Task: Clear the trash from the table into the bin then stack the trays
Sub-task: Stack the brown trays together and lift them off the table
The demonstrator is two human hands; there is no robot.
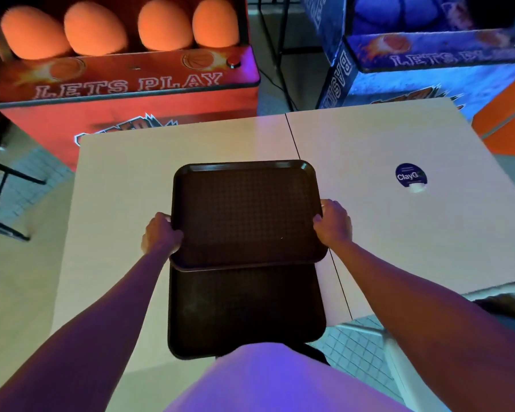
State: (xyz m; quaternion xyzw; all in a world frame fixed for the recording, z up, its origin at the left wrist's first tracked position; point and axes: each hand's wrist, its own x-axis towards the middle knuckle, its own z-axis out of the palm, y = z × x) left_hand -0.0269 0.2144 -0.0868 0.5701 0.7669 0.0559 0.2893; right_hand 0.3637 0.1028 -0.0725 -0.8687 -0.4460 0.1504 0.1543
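Two dark brown trays are in the middle of a pale table (116,179). The upper tray (244,212) is held over the far half of the lower tray (244,310), which lies flat at the table's near edge. My left hand (161,233) grips the upper tray's left rim. My right hand (333,223) grips its right rim. Both trays are bare. No trash or bin is in view.
A second pale table (384,138) adjoins on the right, bearing a round blue sticker (411,176). An orange arcade basketball machine (125,81) stands beyond the table at the left, a blue one (428,60) at the right. Black metal legs (0,197) stand on the left floor.
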